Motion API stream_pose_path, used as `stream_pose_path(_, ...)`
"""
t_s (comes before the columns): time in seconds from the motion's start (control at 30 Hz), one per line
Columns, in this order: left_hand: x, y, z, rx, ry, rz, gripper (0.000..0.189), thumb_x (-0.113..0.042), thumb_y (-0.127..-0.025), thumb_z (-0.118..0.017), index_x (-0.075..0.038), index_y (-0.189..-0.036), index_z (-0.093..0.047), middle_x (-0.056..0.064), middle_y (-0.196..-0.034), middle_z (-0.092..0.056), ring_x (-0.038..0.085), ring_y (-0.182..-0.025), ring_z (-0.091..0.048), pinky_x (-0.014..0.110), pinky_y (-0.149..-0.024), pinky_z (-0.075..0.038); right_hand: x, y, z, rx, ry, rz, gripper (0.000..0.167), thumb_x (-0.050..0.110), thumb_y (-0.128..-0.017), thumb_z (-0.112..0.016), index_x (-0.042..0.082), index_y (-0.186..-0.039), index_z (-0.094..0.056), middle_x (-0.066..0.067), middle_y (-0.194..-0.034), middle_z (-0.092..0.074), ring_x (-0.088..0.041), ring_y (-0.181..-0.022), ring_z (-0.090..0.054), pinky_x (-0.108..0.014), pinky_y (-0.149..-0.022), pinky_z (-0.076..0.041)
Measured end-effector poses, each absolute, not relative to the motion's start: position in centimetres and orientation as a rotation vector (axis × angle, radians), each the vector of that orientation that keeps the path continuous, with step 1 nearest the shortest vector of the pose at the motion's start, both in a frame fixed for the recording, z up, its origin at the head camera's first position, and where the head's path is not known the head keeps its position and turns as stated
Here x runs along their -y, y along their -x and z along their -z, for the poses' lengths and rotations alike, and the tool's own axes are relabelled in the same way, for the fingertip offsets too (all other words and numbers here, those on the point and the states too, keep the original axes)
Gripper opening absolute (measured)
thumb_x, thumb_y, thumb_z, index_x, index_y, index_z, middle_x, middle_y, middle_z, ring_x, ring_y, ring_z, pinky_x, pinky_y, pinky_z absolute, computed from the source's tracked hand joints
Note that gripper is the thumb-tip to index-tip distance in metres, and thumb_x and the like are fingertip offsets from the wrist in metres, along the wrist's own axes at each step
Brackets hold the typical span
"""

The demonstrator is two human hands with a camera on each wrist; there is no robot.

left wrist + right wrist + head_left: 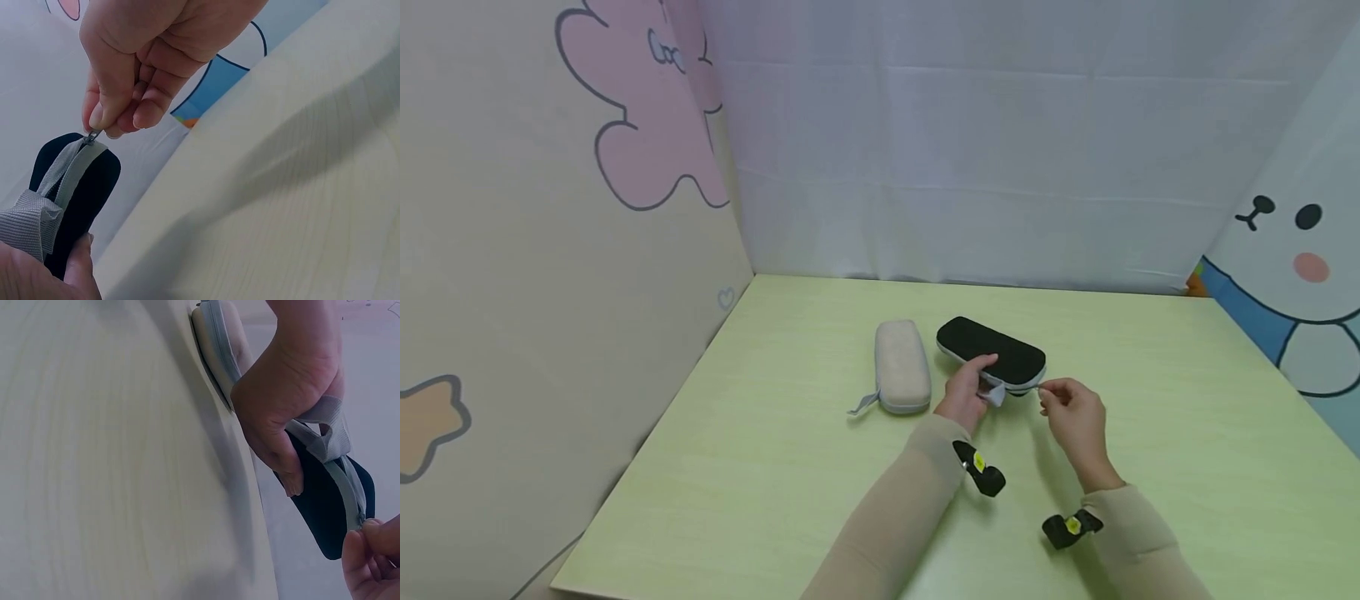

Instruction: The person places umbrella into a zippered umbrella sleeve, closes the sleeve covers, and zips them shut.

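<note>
A black zippered case (pixel 992 348) with a grey zip band is held up above the table by my left hand (pixel 967 393). The left thumb lies on its top face, with fingers beneath, as the right wrist view shows. A grey fabric strap (pixel 28 220) loops out from its side near that hand. My right hand (pixel 1077 421) pinches the small metal zip pull (pixel 92 136) at the case's right end. Behind the pull, the zip's two grey tapes stand slightly parted in the left wrist view. Left of the black case, a beige case (pixel 902 367) lies on the table.
The pale wooden table (pixel 760 483) meets a white curtain (pixel 985 167) at its back edge. A wall with cartoon figures stands on the left, and a cartoon panel (pixel 1322 275) on the right. The beige case's grey strap (pixel 863 403) sticks out toward the front left.
</note>
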State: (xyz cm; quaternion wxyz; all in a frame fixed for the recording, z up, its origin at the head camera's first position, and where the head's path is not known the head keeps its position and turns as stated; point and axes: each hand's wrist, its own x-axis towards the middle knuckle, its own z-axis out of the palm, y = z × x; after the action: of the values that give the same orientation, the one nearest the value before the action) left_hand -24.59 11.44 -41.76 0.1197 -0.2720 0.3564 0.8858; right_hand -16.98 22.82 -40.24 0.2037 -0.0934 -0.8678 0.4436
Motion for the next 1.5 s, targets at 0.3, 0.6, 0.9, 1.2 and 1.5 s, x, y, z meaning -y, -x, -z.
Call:
stream_pose_path(0.3,-11.2,24.5,41.7,-1.038,0.738,-2.558,0.021,-0.002,-0.071,-0.074,0.002,-0.089,-0.064,0.008,-0.082,-0.065,0.016,-0.072,-0.058,0.027,-0.068,-0.046,-22.9,17.0,40.0,2.436,0.273,-1.237,0.008,-0.002,-0.088,-0.059,-0.007,-0.089,-0.065,-0.020,-0.082,-0.065,-0.011,-0.059,-0.057,-0.017,-0.051,-0.045)
stream_pose_path(0.6,-10.5,24.5,41.9,-0.913,0.582,-2.518,0.031,0.001,-0.075,-0.069,0.007,-0.104,-0.060,0.017,-0.098,-0.064,0.024,-0.096,-0.059,0.037,-0.087,-0.047,-23.5,17.1,39.4,2.436,0.255,-1.247,0.008,-0.004,-0.088,-0.058,-0.008,-0.090,-0.065,-0.021,-0.085,-0.065,-0.009,-0.059,-0.057,-0.016,-0.052,-0.046)
stream_pose_path(0.9,-11.0,24.4,42.0,-0.924,0.586,-2.572,0.027,0.004,-0.076,-0.067,0.006,-0.103,-0.063,0.013,-0.094,-0.067,0.024,-0.093,-0.061,0.038,-0.087,-0.047,-23.6,17.0,39.7,2.433,0.252,-1.262,0.009,-0.003,-0.088,-0.058,-0.008,-0.090,-0.064,-0.023,-0.084,-0.064,-0.004,-0.057,-0.055,-0.015,-0.052,-0.045)
stream_pose_path(1.2,-11.4,24.3,41.9,-0.890,0.643,-2.638,0.028,0.006,-0.076,-0.066,0.008,-0.104,-0.061,0.016,-0.100,-0.064,0.027,-0.097,-0.060,0.037,-0.087,-0.047,-22.9,17.0,40.0,2.414,0.244,-1.260,0.007,-0.004,-0.088,-0.058,-0.009,-0.088,-0.064,-0.023,-0.081,-0.063,-0.008,-0.058,-0.056,-0.015,-0.051,-0.044)
stream_pose_path(1.5,-11.6,25.1,43.0,-0.864,0.615,-2.660,0.032,0.007,-0.072,-0.070,0.009,-0.103,-0.062,0.018,-0.102,-0.063,0.028,-0.095,-0.061,0.037,-0.083,-0.049,-22.7,17.2,40.3,2.396,0.218,-1.219,0.006,-0.005,-0.086,-0.059,-0.008,-0.086,-0.065,-0.023,-0.081,-0.065,-0.011,-0.057,-0.058,-0.015,-0.050,-0.044)
